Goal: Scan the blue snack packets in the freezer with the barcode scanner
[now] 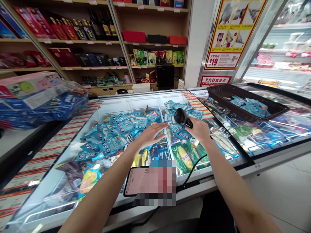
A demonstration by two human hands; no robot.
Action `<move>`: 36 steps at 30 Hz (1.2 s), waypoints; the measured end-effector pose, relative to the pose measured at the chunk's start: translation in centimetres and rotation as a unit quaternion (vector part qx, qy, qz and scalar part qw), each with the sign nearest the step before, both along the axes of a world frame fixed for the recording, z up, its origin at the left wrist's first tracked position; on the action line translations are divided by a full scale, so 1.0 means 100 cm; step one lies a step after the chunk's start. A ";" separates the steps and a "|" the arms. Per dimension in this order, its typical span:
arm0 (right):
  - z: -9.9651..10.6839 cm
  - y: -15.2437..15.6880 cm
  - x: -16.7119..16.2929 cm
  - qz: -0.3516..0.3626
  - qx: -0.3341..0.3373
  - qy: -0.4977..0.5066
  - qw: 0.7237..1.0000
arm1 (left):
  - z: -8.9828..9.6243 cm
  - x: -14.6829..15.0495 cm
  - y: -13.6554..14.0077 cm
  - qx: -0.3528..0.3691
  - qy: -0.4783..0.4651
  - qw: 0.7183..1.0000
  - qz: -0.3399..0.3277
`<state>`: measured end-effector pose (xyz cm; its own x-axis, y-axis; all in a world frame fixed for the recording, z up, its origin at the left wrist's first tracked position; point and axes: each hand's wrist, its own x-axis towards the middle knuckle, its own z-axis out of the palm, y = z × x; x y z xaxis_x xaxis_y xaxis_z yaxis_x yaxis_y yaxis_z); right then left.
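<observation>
Right hand (199, 129) grips the black scanner (180, 116) — long axis toward upper left, over blue packets (197, 114); flat, empty left hand (152, 132) at frame centre.

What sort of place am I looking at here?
Probably a small shop or supermarket: a white glass-topped freezer of packaged food, pale wooden shelves of bottles and boxes, and a black handheld scanner in the right hand.

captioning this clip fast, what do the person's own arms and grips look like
The left arm and right arm are both bare as far as they show, with no sleeves in view. The left grip and right grip wear no gloves, and no watch or bracelet shows on either side.
</observation>
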<state>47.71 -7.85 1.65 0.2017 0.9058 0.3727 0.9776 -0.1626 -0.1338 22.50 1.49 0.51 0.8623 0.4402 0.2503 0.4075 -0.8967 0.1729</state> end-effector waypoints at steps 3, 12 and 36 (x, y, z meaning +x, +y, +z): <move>-0.001 0.001 0.001 -0.004 0.005 0.002 1.000 | 0.002 0.013 -0.004 -0.014 0.022 0.999 -0.027; -0.001 0.000 0.000 0.005 0.010 -0.007 1.000 | -0.006 -0.011 0.009 0.002 -0.047 0.996 0.078; -0.011 0.000 -0.012 0.173 0.026 -0.039 0.984 | -0.018 -0.033 0.022 0.008 -0.233 0.929 0.286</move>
